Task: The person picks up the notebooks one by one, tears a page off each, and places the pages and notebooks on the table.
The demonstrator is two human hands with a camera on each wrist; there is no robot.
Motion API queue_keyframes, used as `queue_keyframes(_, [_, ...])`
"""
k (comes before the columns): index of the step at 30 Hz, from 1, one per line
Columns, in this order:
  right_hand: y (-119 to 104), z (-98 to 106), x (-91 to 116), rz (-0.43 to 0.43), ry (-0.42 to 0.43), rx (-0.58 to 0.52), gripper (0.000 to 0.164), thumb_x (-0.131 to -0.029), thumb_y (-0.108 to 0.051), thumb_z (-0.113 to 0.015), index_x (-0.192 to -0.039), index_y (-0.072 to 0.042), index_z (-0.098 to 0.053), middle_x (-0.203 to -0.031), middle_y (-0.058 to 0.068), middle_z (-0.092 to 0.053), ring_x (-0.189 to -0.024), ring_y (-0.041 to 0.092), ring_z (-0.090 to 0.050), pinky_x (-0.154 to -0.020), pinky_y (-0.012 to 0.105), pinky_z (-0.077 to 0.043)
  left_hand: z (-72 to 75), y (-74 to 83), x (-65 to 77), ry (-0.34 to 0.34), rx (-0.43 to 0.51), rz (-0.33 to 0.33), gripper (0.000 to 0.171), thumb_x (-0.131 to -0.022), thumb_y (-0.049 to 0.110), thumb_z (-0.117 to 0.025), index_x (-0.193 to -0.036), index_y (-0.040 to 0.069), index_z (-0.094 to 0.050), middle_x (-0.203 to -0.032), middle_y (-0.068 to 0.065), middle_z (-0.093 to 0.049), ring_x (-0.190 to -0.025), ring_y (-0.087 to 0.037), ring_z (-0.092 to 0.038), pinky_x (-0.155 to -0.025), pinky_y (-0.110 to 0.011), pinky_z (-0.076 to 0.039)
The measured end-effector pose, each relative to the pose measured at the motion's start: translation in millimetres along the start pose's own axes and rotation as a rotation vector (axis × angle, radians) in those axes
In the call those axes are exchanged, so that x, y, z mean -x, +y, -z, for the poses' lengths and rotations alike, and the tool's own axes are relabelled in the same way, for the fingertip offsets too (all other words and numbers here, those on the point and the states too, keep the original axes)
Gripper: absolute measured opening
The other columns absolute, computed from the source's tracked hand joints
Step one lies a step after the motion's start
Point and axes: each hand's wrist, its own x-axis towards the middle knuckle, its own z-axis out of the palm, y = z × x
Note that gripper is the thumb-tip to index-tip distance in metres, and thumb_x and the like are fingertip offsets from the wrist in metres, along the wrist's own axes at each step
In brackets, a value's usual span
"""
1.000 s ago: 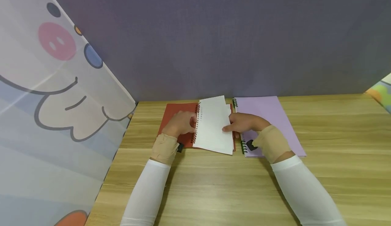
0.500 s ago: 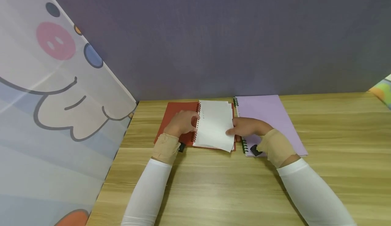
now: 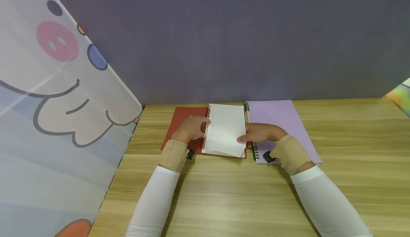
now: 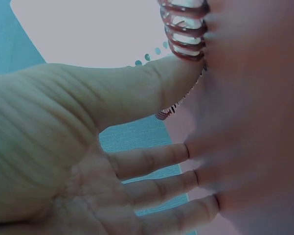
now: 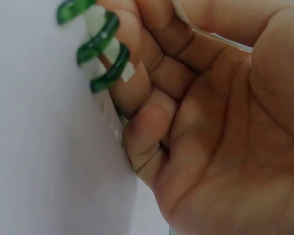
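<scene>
A red spiral notebook (image 3: 169, 126) lies spread on the table, its cover to the left and white pages (image 3: 225, 126) to the right of the red coil binding (image 4: 186, 29). My left hand (image 3: 191, 128) rests along the binding. Its thumb lies against the coils, and its other fingers reach fairly straight to the red cover. Punched holes in a white sheet show beside that thumb in the left wrist view. My right hand (image 3: 261, 133) pinches the right edge of the white pages, thumb on top, fingers curled underneath and partly hidden.
A lilac notebook (image 3: 275, 114) with green coils (image 5: 105, 46) lies directly right of the red one, partly under my right hand and wrist. A grey wall (image 3: 256, 41) rises behind the wooden table (image 3: 221, 194). A cartoon-printed panel (image 3: 57, 123) stands on the left.
The top white sheet has shifted from slanted to squared over the pages beneath. My right hand moved slightly right and down with its edge. The left hand stayed nearly still at the binding.
</scene>
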Motion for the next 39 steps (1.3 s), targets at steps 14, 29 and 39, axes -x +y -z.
queue_keyframes(14, [1.0,2.0,3.4,-0.014,0.004,-0.002,0.033,-0.086,-0.042,-0.057,-0.093,-0.01,-0.058,-0.079,0.007,-0.06,-0.071,0.018,-0.052,-0.067,0.033,-0.039,0.2,2.2,-1.6,-0.027,0.036,0.053,0.05,-0.075,0.023,-0.073,-0.122,0.03,-0.058,-0.128,0.008,-0.05,-0.132,-0.025,-0.027,-0.095,-0.03,-0.029])
queue_keyframes(29, [3.9,3.3,3.4,0.037,-0.011,0.007,0.028,-0.088,-0.039,-0.055,-0.091,-0.012,-0.06,-0.08,0.005,-0.06,-0.073,0.017,-0.052,-0.069,0.033,-0.041,1.4,3.1,-1.3,-0.027,0.018,0.035,0.051,-0.075,0.024,-0.073,-0.123,0.028,-0.058,-0.128,0.008,-0.051,-0.132,-0.028,-0.028,-0.104,-0.037,-0.018])
queue_keyframes(39, [6.1,3.8,2.2,0.045,-0.021,0.008,0.03,-0.088,-0.04,-0.054,-0.096,-0.011,-0.059,-0.082,0.004,-0.06,-0.076,0.017,-0.054,-0.072,0.033,-0.041,1.7,3.8,0.2,-0.028,0.024,0.043,0.051,-0.074,0.024,-0.073,-0.123,0.028,-0.058,-0.129,0.008,-0.05,-0.132,-0.028,-0.028,-0.102,-0.037,-0.022])
